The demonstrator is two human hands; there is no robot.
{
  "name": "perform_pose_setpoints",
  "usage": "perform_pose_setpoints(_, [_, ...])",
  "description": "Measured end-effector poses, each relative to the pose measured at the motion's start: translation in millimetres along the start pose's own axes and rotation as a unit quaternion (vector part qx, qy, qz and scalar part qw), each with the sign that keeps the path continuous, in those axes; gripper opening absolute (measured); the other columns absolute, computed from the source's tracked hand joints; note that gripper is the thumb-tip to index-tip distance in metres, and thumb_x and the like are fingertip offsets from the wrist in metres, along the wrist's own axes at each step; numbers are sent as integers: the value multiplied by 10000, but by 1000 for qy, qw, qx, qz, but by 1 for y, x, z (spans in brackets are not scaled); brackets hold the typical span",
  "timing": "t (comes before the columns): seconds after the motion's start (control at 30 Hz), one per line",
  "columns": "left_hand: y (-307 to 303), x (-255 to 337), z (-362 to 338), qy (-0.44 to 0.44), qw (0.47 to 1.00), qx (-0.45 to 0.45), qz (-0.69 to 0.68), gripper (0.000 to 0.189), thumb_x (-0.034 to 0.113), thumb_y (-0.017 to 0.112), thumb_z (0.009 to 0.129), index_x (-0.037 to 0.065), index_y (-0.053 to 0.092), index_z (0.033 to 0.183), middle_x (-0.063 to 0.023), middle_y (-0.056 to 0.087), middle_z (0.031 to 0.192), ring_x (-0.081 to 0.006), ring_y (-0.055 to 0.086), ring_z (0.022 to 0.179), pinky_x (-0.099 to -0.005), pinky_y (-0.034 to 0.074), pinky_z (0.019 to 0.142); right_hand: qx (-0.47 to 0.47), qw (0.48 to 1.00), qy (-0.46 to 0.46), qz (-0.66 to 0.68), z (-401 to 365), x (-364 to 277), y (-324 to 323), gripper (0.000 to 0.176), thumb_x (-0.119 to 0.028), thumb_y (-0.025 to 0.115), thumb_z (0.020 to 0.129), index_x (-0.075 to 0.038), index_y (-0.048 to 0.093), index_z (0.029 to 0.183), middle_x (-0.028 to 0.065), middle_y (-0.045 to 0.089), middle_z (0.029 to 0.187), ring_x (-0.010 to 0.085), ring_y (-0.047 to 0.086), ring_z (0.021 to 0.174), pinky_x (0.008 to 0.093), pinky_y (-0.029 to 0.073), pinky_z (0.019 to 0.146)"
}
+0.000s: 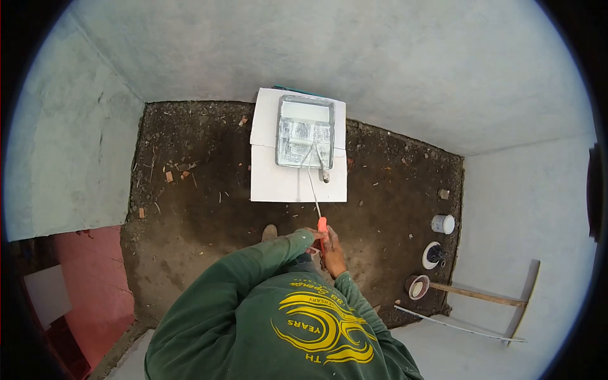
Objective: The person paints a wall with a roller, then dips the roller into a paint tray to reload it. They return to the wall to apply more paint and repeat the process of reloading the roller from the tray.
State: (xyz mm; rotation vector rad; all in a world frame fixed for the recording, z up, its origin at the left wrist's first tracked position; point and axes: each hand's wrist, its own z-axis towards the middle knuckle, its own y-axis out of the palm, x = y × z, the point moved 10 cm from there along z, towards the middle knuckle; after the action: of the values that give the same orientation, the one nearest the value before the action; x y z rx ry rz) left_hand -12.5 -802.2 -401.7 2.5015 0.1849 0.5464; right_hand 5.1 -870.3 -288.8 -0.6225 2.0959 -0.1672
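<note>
A paint roller with an orange handle (323, 227) is held in front of my body. My right hand (334, 254) is closed around the lower handle, and my left hand (315, 234) grips it from the left side. The roller's thin metal rod runs forward to a dark-rimmed paint tray (278, 133) with white paint at its far end. The white roller head (301, 132) rests on the tray's ridged slope. A smaller tool with a dark, paint-marked handle (325, 175) hangs over the tray's near edge. Under the tray lies a white board (272, 183).
Plastered grey walls (354, 50) enclose a dirt floor (196, 158) with rubble bits. At the right stand a white tub (441, 223), a white round container (426, 256) with something dark, and a pail (416, 288). A wooden T-shaped tool (481, 294) leans beside them.
</note>
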Motion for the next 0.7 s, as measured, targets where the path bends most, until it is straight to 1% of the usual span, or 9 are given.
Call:
perform_pose_setpoints(0.03, [-5,8,6,22,999,10,-27,321,382,668,852,127,634,1043,-37,669,931,-171,644,813,-345,524,662,17,999,-37,3,12,-5,-1,492,-386,403,981,-152,345,1410,175,594,1130,247,617,861,344,492,737])
perform_pose_setpoints(0.07, [-12,16,13,37,999,33,-2,381,449,673,829,122,650,1024,-36,668,918,-179,645,812,-341,526,660,16,999,-37,1,24,-3,1,492,-386,403,981,-152,345,1410,175,594,1130,247,617,861,344,492,737])
perform_pose_setpoints(0.13, [-13,15,11,37,999,31,14,387,454,672,828,121,651,1024,-37,668,915,-180,645,809,-340,526,659,38,993,-107,-41,47,-17,-1,484,-370,404,973,-154,349,1403,207,551,1236,356,577,1068,400,458,880])
perform_pose_setpoints(0.23, [-13,14,6,37,997,29,66,402,467,669,825,118,653,1024,-40,668,906,-182,647,801,-337,526,654,24,996,-70,-44,70,-22,1,480,-367,401,968,-160,353,1398,213,527,1268,404,537,1123,429,437,923])
perform_pose_setpoints(0.4, [-11,21,-5,38,987,26,153,428,489,665,818,113,657,1024,-44,668,891,-186,651,786,-332,527,645,16,998,-32,-43,61,-18,4,480,-372,396,969,-160,356,1398,207,525,1273,393,528,1138,424,436,925])
perform_pose_setpoints(0.47, [-12,23,-8,39,982,26,185,439,497,664,816,111,659,1024,-46,667,885,-188,652,780,-330,527,642,49,982,-151,-99,40,-22,1,502,-398,390,972,-146,348,1404,199,533,1269,370,540,1136,416,436,924])
perform_pose_setpoints(0.5, [-12,23,-10,38,979,26,200,444,502,663,815,110,660,1024,-47,667,882,-188,652,777,-329,527,640,47,982,-151,-101,34,-5,2,502,-398,390,972,-146,348,1404,199,533,1269,370,540,1136,416,436,924])
perform_pose_setpoints(0.57, [-13,23,-11,37,972,26,230,455,510,661,812,108,661,1024,-49,667,876,-190,654,772,-326,527,637,36,978,-185,-87,22,25,5,479,-363,404,989,-176,321,1422,59,580,815,125,519,575,276,454,504])
perform_pose_setpoints(0.7, [-5,-14,-5,24,976,-42,213,415,489,619,852,97,681,973,-96,695,804,-205,663,670,-303,479,504,32,972,-198,-124,-22,5,10,471,-337,394,994,-169,311,1426,58,579,805,130,528,564,266,448,501])
